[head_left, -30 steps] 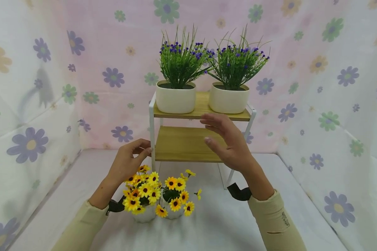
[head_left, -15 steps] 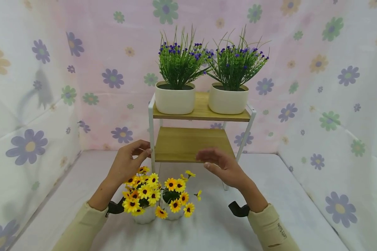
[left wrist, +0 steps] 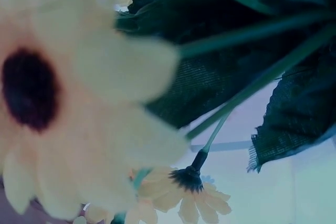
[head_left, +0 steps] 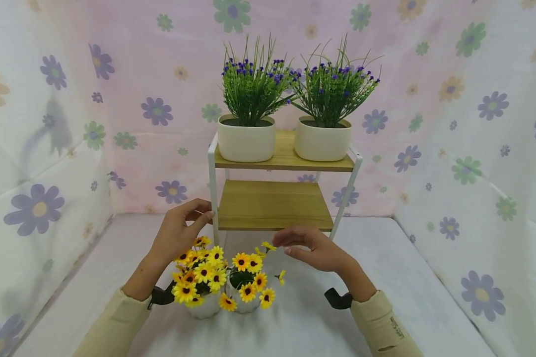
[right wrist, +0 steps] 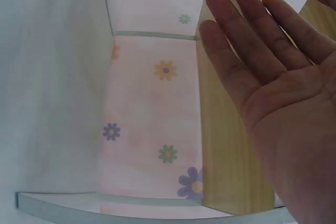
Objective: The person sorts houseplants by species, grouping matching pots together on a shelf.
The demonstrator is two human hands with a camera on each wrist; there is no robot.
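My left hand (head_left: 178,230) holds the white front left leg (head_left: 212,183) of a two-tier plant shelf, thumb in front and fingers bent at the leg. Its lower wooden board (head_left: 274,206) is bare. With fingers straight and together, my right hand (head_left: 314,250) hovers in front of that board, fingertips close to a yellow flower (head_left: 268,246); the right wrist view shows its open palm (right wrist: 294,98). Two small white pots of artificial yellow flowers stand before the shelf, one at left (head_left: 201,275) and one at right (head_left: 247,292). Blurred petals (left wrist: 79,129) fill the left wrist view.
On the upper board (head_left: 286,148) stand two cream oval planters, left (head_left: 246,143) and right (head_left: 323,143), with grassy purple-flowered plants. White cloth (head_left: 303,317) covers the table. Flower-printed curtains (head_left: 174,153) enclose the back and both sides.
From in front of the upper part of the shelf, my right hand has dropped down past the lower board toward the yellow flowers. My left hand keeps its place at the shelf leg.
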